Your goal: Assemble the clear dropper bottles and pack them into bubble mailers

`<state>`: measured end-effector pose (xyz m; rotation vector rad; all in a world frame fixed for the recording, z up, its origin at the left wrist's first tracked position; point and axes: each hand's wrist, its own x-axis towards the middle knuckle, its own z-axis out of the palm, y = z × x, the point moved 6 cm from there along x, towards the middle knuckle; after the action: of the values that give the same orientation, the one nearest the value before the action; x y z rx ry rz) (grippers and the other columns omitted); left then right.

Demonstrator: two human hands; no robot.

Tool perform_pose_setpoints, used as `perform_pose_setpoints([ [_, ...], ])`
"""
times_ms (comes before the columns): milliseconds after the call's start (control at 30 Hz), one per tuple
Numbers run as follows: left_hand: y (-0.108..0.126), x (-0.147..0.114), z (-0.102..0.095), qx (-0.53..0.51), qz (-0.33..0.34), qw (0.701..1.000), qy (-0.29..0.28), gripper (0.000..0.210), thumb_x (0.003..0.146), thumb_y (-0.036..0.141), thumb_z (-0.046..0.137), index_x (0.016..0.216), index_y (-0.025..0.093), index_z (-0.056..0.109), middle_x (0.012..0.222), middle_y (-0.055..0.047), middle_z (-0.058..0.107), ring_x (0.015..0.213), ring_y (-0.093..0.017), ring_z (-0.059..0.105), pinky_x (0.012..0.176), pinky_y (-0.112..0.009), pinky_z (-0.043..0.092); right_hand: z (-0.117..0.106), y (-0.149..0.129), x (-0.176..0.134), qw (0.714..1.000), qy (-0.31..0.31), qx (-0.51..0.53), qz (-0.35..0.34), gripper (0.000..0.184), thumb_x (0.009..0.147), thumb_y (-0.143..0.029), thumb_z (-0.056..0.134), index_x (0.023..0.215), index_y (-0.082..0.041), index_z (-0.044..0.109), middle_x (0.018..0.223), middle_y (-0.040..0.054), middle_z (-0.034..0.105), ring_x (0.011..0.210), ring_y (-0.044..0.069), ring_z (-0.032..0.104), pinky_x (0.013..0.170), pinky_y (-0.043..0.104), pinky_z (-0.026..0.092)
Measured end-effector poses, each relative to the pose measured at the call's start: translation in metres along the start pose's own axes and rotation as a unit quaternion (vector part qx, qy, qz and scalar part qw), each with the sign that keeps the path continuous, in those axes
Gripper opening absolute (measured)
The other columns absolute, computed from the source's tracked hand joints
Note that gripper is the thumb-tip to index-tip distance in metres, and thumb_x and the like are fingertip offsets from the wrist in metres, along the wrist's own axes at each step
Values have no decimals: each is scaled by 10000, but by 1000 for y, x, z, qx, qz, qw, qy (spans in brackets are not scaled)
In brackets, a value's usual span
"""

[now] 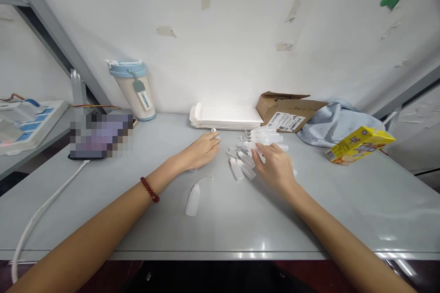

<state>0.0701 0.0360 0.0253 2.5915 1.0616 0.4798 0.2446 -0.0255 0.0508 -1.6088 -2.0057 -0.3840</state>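
Observation:
My right hand (276, 168) is over a loose pile of small translucent plastic sleeves (246, 159) with thin white strings. Its thumb and index finger close on one of them, partly hidden by the fingers. My left hand (202, 151) lies low over the table to the left of the pile, fingers stretched forward and palm down. Just beyond its fingertips is a small round white piece (213, 130). A single sleeve (193, 200) with its string lies apart, nearer the front edge. What is under my left palm is hidden.
Behind the hands, a stack of white flat boxes (227, 116) and an open cardboard box (287, 112) stand against the wall. To the right are a blue cloth (338, 123) and a yellow drink carton (357, 146). A tumbler (134, 91), a phone (99, 137) and its white cable (48, 208) are left.

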Motion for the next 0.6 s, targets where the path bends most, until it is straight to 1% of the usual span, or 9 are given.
perform_pose_setpoints([
  [100, -2, 1, 3, 4, 7, 1000, -10, 383, 931, 306, 255, 1047, 161, 590, 1280, -112, 491, 1253, -237, 365, 1020, -389, 322, 3, 0, -1, 998, -8, -58, -12, 289, 875, -270, 396, 711, -175, 614, 589, 79, 614, 631, 214, 484, 529, 295, 284],
  [200, -2, 1, 2, 7, 14, 1000, -3, 361, 924, 285, 269, 975, 171, 608, 1178, -93, 541, 1161, -233, 448, 972, -379, 363, 2, -2, -3, 996, 0, -80, -28, 273, 880, -251, 394, 746, -167, 616, 692, 101, 640, 709, 232, 493, 569, 313, 323],
  [300, 1, 1, -1, 5, 13, 1000, 2, 365, 920, 274, 271, 936, 162, 618, 1128, -96, 552, 1114, -233, 468, 945, -376, 380, -3, -10, -4, 996, 31, -62, -50, 229, 876, -240, 416, 846, -151, 625, 855, 122, 645, 814, 251, 497, 645, 342, 369],
  [367, 3, 0, -3, 5, 12, 1000, 5, 379, 921, 267, 259, 922, 157, 622, 1114, -99, 553, 1099, -233, 470, 935, -377, 385, -9, -19, -6, 996, 50, -22, -74, 208, 869, -229, 437, 925, -136, 614, 935, 134, 634, 858, 256, 499, 691, 361, 388],
  [400, 3, 0, -4, 4, 12, 1000, 6, 383, 921, 263, 256, 916, 155, 624, 1107, -101, 555, 1092, -233, 471, 932, -377, 385, -11, -26, -8, 994, 50, 6, -93, 207, 866, -222, 444, 962, -128, 603, 949, 139, 629, 867, 255, 502, 706, 367, 395],
  [467, 4, 0, -5, 4, 11, 1000, 9, 384, 920, 258, 256, 906, 153, 626, 1084, -103, 564, 1072, -232, 478, 929, -378, 383, -14, -43, -13, 986, 23, 77, -146, 222, 872, -209, 441, 1026, -123, 575, 926, 134, 622, 851, 240, 511, 714, 366, 407],
  [500, 5, 0, -6, 4, 9, 1000, 11, 382, 919, 256, 260, 900, 153, 627, 1068, -103, 569, 1061, -232, 481, 926, -378, 384, -14, -53, -17, 977, -7, 114, -181, 238, 880, -208, 428, 1061, -123, 556, 909, 128, 618, 834, 230, 512, 712, 360, 413],
  [600, 4, -1, -6, 4, -2, 1000, 19, 373, 914, 256, 277, 882, 151, 633, 1030, -105, 573, 1036, -235, 486, 910, -377, 390, -13, -84, -34, 932, -116, 194, -283, 305, 904, -263, 407, 1149, -113, 509, 878, 112, 597, 804, 206, 508, 728, 341, 429],
])
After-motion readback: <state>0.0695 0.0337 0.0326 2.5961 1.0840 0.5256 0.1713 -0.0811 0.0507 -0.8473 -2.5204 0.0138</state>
